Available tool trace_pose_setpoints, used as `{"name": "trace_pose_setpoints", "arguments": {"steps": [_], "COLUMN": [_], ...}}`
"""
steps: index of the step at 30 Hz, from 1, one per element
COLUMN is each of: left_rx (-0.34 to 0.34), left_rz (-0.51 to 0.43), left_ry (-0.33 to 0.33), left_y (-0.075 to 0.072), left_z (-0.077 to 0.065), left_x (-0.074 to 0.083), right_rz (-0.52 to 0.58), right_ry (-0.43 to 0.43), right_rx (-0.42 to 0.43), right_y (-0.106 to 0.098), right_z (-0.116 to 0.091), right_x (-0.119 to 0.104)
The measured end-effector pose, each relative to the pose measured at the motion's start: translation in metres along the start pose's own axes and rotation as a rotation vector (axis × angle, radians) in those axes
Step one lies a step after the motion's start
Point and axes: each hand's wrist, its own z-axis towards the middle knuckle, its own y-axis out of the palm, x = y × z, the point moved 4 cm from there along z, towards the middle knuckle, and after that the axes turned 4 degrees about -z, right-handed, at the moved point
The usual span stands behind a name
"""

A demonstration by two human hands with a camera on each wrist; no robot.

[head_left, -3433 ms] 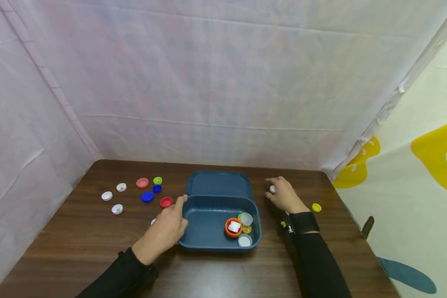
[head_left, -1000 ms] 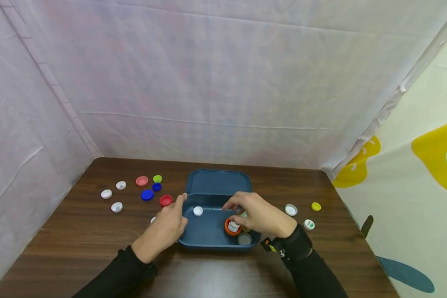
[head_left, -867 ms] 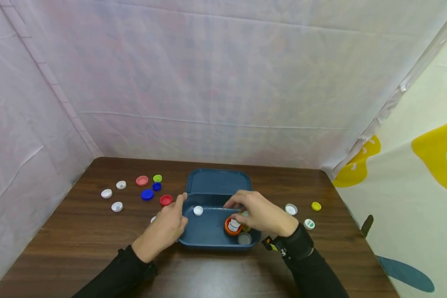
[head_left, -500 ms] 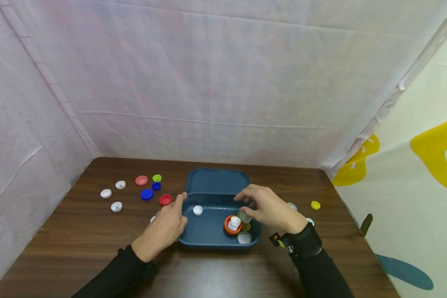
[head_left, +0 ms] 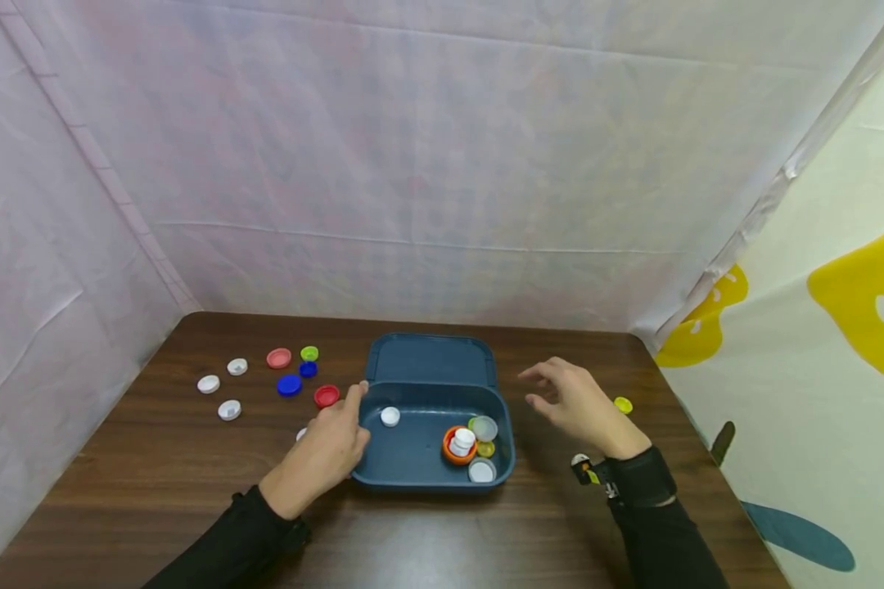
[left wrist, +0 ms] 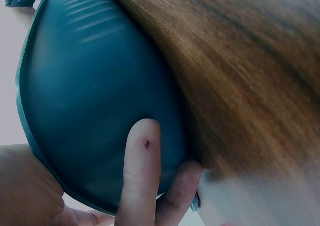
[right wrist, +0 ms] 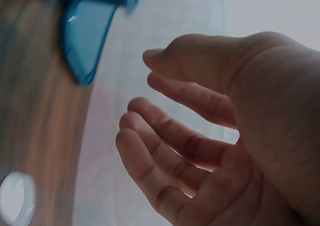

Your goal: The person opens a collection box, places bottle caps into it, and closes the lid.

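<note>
Loose caps (head_left: 290, 385) are lying left of the box (head_left: 416, 458), whose left wall the left hand (head_left: 320, 450) is gripping (a light hold is probably enough). Inside, a white cap (head_left: 390, 416) is sitting alone; stacked white caps (head_left: 464, 439) are resting in an orange cap (head_left: 453, 460). Beside the box, the right hand (head_left: 578, 406) is hovering, fingers loosely parted, holding nothing; pinching by the edges should suit caps best.

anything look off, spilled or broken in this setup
Nothing looks spilled or broken. One slightly odd spot is inside the box: white caps are stacked in the orange cap, and the top one seems perched a little off-centre.
</note>
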Motion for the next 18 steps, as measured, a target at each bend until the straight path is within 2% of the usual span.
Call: {"name": "trace_pose_setpoints", "arguments": {"steps": [5, 9, 18], "left_rx": [0.005, 0.012, 0.013], "left_rz": [-0.001, 0.005, -0.004], "left_ry": [-0.001, 0.010, 0.001], "left_y": [0.000, -0.001, -0.001], "left_z": [0.000, -0.001, 0.000], "left_x": [0.000, 0.000, 0.000], "right_rz": [-0.043, -0.050, -0.077], "right_ry": [0.057, 0.114, 0.170], "right_rx": [-0.001, -0.040, -0.095], "right_y": [0.004, 0.007, 0.010], "right_z": [-0.008, -0.014, -0.019], "right_x": [0.025, 0.041, 0.063]}}
